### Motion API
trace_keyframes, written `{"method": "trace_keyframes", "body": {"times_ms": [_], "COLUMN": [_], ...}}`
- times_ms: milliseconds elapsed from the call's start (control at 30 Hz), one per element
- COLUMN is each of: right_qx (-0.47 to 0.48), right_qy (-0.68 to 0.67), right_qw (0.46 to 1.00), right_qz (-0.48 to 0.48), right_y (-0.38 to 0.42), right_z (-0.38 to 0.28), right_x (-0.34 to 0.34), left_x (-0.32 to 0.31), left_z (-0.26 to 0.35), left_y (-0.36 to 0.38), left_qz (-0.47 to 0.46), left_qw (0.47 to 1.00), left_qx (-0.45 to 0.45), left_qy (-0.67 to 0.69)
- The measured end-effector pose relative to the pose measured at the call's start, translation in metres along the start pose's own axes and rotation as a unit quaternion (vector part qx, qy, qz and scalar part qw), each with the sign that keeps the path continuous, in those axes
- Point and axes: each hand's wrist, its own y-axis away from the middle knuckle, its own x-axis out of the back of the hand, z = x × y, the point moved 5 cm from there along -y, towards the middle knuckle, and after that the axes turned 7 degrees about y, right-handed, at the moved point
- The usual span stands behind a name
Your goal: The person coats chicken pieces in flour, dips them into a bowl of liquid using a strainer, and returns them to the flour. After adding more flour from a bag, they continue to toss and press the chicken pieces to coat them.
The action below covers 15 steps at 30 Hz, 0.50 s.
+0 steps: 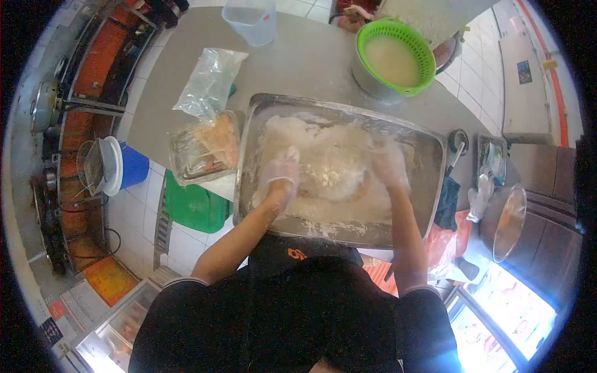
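A large metal tray (pixel 342 107) holds a layer of pale flour (pixel 286 130), with a floury mound (pixel 329 171) in the middle. What lies under the flour in that mound is hidden. My left hand (pixel 283 171), in a clear plastic glove, rests on the flour at the mound's left side, fingers stretched forward and nothing visible in them. On the mound's right side my right hand (pixel 388 165), also gloved, is smeared by motion, so its fingers cannot be made out.
Left of the tray sit a clear container (pixel 202 149) of breaded-looking pieces and a plastic bag (pixel 211 81). A clear jug (pixel 252 22) stands behind. At back right, a green basket (pixel 404 53) sits in a pot of cloudy liquid. A metal bowl (pixel 509 224) is at right.
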Motion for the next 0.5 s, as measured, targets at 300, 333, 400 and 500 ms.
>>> {"method": "trace_keyframes", "body": {"times_ms": [300,333,400,500], "right_qx": [-0.321,-0.282,-0.256,-0.345], "right_qy": [-0.736,-0.793,-0.803,-0.560], "right_qw": [0.595,0.536,0.531,0.753], "right_qz": [-0.007,-0.068,-0.085,0.016], "right_y": [0.136,0.140,0.135,0.139], "right_z": [-0.038,-0.062,-0.084,-0.089], "right_x": [-0.122,-0.116,-0.085,-0.016], "left_x": [-0.066,-0.076,-0.079,-0.048], "left_z": [-0.018,0.008,0.032,-0.001], "left_y": [0.082,0.093,0.102,0.072], "left_qz": [-0.113,-0.143,-0.153,-0.093], "left_qw": [0.919,0.908,0.898,0.895], "left_qx": [0.338,0.357,0.359,0.319], "left_qy": [0.168,0.167,0.203,0.297]}}
